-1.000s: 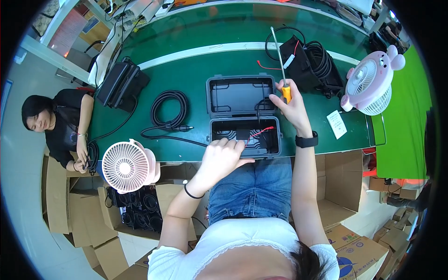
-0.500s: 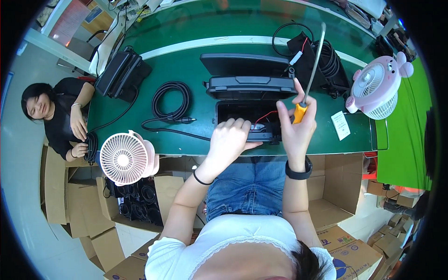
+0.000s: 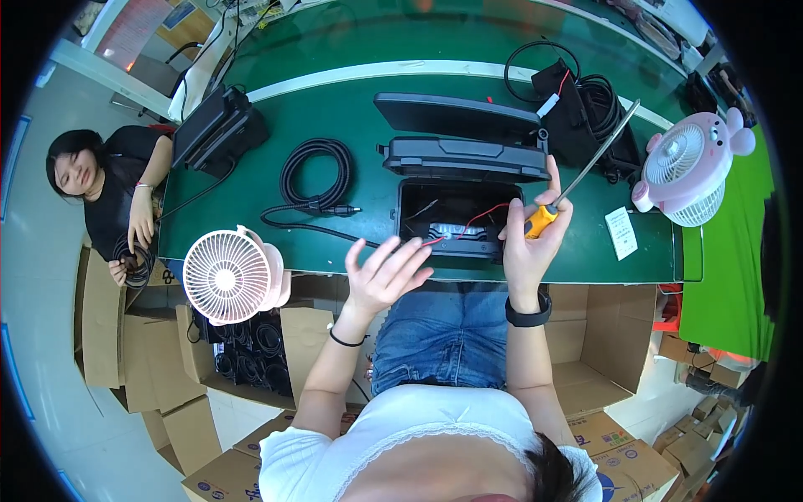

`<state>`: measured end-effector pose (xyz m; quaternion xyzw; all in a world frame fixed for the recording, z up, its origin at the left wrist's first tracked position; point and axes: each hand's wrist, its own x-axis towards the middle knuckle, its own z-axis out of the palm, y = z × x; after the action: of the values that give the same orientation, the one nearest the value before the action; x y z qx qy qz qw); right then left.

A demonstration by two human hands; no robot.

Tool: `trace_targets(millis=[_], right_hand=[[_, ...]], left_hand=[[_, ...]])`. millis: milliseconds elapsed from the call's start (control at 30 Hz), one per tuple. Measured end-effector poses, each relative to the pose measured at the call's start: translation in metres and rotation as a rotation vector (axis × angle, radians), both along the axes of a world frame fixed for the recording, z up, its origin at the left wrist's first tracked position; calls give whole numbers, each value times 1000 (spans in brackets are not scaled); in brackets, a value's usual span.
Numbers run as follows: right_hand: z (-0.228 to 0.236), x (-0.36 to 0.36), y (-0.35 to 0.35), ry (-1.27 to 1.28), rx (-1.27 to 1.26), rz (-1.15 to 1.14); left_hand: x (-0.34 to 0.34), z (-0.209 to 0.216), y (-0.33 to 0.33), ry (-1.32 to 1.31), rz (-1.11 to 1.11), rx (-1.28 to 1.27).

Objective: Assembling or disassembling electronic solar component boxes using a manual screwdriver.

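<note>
A black plastic case lies with its lid swung up on the green table's near edge. Inside it shows a metallic part, with a thin red wire running across the opening. My left hand is at the case's near left corner, fingers spread, next to the red wire's end and holding nothing I can see. In my right hand is a screwdriver with a yellow handle, its long shaft slanting up and to the right. That hand is at the case's right side.
A coiled black cable lies left of the case. Pink fans stand at the left and right. Another black case and a black bag with cable sit farther back. A co-worker handles cable at the left.
My left hand has lifted off the case's inner part and moved left and down, its fingers spreading. The screwdriver has tilted from near upright toward the right.
</note>
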<state>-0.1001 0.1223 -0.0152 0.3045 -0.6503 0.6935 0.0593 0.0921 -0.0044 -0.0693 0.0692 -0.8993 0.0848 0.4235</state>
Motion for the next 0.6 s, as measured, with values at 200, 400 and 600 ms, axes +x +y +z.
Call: trace_targets(millis=[200,400,600], right_hand=[[-2,1,1,-37,-40,12],[4,7,0,-108,-120,3],[6,8,-1,-136,-129,5]], left_hand=[[-11,21,-16,-286,57,33],[-15,33,-32,-308,-153,320],[-20,38,-29,-315,-243,279]])
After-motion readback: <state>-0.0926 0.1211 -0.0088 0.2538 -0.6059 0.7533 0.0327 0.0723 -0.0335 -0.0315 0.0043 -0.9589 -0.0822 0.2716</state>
